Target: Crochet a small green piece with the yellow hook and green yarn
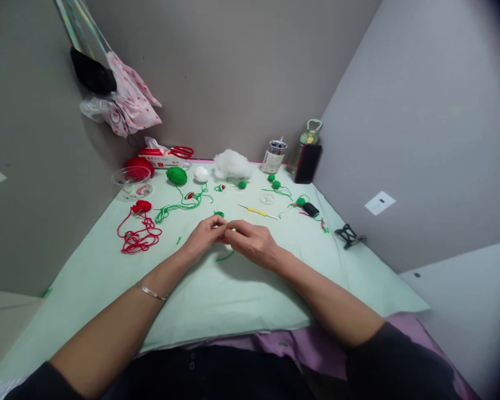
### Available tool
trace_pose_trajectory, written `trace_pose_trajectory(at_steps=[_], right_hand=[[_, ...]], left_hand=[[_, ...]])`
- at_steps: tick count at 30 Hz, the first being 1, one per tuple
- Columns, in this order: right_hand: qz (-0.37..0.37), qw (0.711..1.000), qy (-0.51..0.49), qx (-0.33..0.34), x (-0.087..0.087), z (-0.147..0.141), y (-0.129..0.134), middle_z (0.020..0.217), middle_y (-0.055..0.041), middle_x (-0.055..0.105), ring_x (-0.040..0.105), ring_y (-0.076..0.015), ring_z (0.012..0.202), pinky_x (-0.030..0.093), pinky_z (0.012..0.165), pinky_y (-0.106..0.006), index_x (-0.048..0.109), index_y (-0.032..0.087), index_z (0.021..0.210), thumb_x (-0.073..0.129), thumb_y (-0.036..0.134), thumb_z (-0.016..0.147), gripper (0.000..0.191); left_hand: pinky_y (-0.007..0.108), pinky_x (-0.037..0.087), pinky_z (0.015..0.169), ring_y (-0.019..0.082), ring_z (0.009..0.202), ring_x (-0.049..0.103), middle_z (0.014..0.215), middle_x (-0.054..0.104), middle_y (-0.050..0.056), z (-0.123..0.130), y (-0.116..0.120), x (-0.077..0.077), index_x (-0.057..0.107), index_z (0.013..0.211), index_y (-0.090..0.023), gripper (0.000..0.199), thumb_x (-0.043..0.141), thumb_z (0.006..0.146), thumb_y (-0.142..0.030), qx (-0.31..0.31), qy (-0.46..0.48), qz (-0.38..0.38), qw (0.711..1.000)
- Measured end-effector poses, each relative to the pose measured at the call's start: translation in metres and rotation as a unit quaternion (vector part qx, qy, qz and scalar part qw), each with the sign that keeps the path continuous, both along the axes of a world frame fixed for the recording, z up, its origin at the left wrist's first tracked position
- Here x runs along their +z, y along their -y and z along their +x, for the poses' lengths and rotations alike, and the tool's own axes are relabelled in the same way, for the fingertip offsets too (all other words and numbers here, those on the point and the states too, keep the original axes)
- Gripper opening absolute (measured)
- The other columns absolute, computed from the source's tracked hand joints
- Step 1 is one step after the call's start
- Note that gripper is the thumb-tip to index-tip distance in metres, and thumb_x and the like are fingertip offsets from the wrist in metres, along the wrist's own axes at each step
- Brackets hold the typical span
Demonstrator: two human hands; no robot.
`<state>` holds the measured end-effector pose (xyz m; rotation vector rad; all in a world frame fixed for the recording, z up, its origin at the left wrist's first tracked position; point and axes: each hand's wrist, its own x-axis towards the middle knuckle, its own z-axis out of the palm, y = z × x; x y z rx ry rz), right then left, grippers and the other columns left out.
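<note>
My left hand and my right hand meet above the middle of the cloth-covered table, both closed with the fingertips together. A small green yarn piece shows just past the left fingers; most of it is hidden. Below the hands hangs or lies a green yarn tail. What the right fingertips pinch is covered by the hand itself. Beyond the hands lies a yellow-handled crochet hook, touched by neither hand.
Red yarn lies tangled at left, near a clear plastic tub. Farther back are a green yarn ball, white stuffing, red-handled scissors, a pen tin and a phone. A black claw clip sits at right.
</note>
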<state>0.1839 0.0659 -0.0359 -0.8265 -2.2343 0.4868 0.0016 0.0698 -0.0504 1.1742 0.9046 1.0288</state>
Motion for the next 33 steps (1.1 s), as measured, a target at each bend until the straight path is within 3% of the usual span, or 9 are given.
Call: trace_pose_trajectory(at_steps=[6, 10, 14, 24, 33], right_hand=[[-0.207, 0.967, -0.142, 0.044, 0.004, -0.006, -0.001, 0.074, 0.0003, 0.067, 0.065, -0.0126, 0.059, 0.052, 0.059, -0.025, 0.049, 0.022, 0.098, 0.04, 0.035, 0.104, 0.016], [-0.302, 0.93, -0.201, 0.06, 0.015, 0.006, -0.008, 0.061, 0.0061, 0.058, 0.053, -0.0089, 0.048, 0.043, 0.051, -0.021, 0.05, 0.021, 0.094, 0.051, 0.034, 0.1, 0.015], [-0.371, 0.896, -0.226, 0.098, 0.023, 0.019, -0.011, 0.056, 0.0083, 0.053, 0.045, -0.0065, 0.044, 0.035, 0.048, -0.02, 0.055, 0.02, 0.092, 0.06, 0.035, 0.095, 0.016], [-0.461, 0.84, -0.229, 0.174, 0.032, 0.025, -0.011, 0.053, 0.0093, 0.048, 0.033, -0.0046, 0.044, 0.026, 0.045, -0.02, 0.059, 0.017, 0.087, 0.073, 0.041, 0.087, 0.027], [-0.49, 0.825, -0.169, 0.226, 0.03, 0.033, -0.013, 0.062, 0.0043, 0.054, 0.039, -0.0052, 0.047, 0.029, 0.045, -0.021, 0.064, 0.014, 0.084, 0.078, 0.044, 0.083, 0.034]], left_hand=[[0.035, 0.054, 0.077, 0.017, 0.067, 0.066, 0.071, 0.065, -0.001, -0.002, -0.002, -0.001, 0.065, 0.085, -0.017, 0.031, 0.08, 0.077, -0.042, 0.022, 0.014, 0.017, 1.0], [0.036, 0.052, 0.086, 0.017, 0.077, 0.068, 0.082, 0.069, 0.001, -0.002, -0.003, 0.001, 0.067, 0.09, -0.017, 0.033, 0.083, 0.073, -0.04, 0.063, 0.015, 0.026, 0.998], [0.036, 0.051, 0.086, 0.018, 0.079, 0.068, 0.081, 0.07, 0.001, -0.003, -0.004, 0.003, 0.068, 0.09, -0.018, 0.034, 0.084, 0.071, -0.04, 0.084, 0.011, 0.031, 0.996], [0.036, 0.052, 0.087, 0.018, 0.079, 0.068, 0.08, 0.068, 0.0, -0.004, -0.004, 0.004, 0.069, 0.09, -0.018, 0.032, 0.083, 0.071, -0.04, 0.102, 0.013, 0.035, 0.994], [0.036, 0.053, 0.086, 0.017, 0.078, 0.067, 0.083, 0.067, 0.0, -0.004, -0.004, 0.002, 0.069, 0.092, -0.017, 0.032, 0.082, 0.074, -0.04, 0.092, 0.012, 0.037, 0.995]])
